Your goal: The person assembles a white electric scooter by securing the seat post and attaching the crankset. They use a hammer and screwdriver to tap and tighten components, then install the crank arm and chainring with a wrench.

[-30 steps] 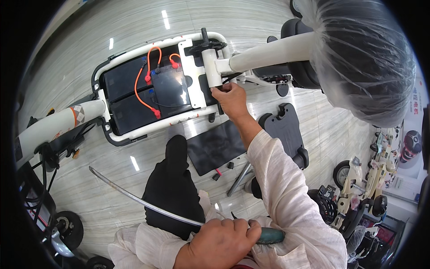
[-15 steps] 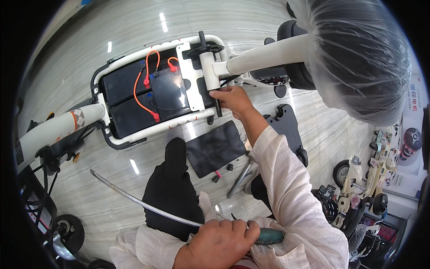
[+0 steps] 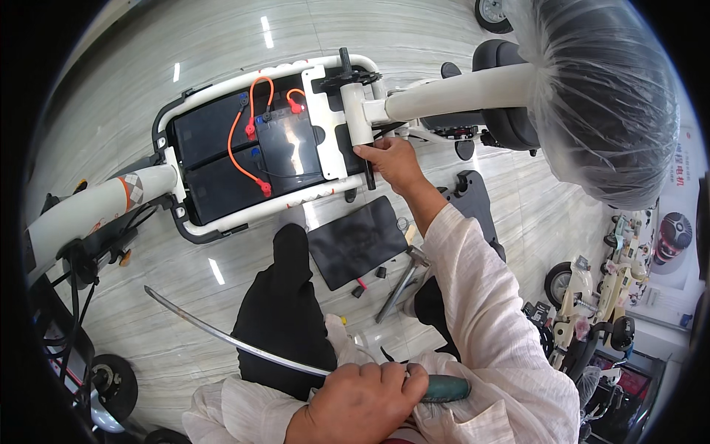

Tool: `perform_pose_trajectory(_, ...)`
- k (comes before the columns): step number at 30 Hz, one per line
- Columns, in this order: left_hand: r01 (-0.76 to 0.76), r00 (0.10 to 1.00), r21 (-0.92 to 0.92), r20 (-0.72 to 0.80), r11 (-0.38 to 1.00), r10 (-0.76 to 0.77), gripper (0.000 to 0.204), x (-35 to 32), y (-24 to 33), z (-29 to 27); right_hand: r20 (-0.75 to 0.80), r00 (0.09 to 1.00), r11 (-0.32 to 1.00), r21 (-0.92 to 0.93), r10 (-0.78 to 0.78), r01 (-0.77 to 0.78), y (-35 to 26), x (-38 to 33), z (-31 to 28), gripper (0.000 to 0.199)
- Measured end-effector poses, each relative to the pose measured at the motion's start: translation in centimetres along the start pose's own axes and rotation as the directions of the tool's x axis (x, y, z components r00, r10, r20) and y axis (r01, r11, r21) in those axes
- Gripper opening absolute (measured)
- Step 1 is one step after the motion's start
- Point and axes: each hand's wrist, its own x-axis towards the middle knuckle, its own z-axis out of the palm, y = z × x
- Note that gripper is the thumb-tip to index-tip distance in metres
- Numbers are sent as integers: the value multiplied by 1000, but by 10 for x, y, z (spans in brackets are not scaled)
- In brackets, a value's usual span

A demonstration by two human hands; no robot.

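Observation:
In my left hand (image 3: 362, 403), closed low in front of me, is the handle of a long-shafted screwdriver (image 3: 251, 348) with a green grip. Its metal shaft reaches out to the left, over my dark trouser leg. My right hand (image 3: 396, 164) is stretched forward, thumb and fingers closed round the near end of a white cross tube (image 3: 358, 118) on a vehicle frame (image 3: 255, 209). A black arm (image 3: 371, 176) sticks out beside the thumb. Inside the frame lie black batteries (image 3: 218, 185) joined by orange cables (image 3: 234, 148). A toothed black ring (image 3: 353, 80) sits at the tube's far end.
A black mat (image 3: 359, 243), a hammer (image 3: 403, 285) and a dark plastic cover (image 3: 477, 211) lie on the floor. A plastic-wrapped seat (image 3: 599, 96) rises at the upper right. Other vehicles (image 3: 592, 288) stand at the right, and a wheel (image 3: 115, 385) at lower left.
The frame and my right hand show slightly further right in the view. Both hands keep their grips.

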Motion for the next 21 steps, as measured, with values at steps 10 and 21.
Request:
perform_pose_trajectory(10,0,1000,46,7,999,0,18,-8,-4,-3,-176,952,934,-305,-250,189,-6,-16,14,42)
perform_pose_trajectory(21,-29,999,-25,18,999,29,24,-11,-6,-6,-367,876,728,-685,-313,-27,-23,-33,44,40)
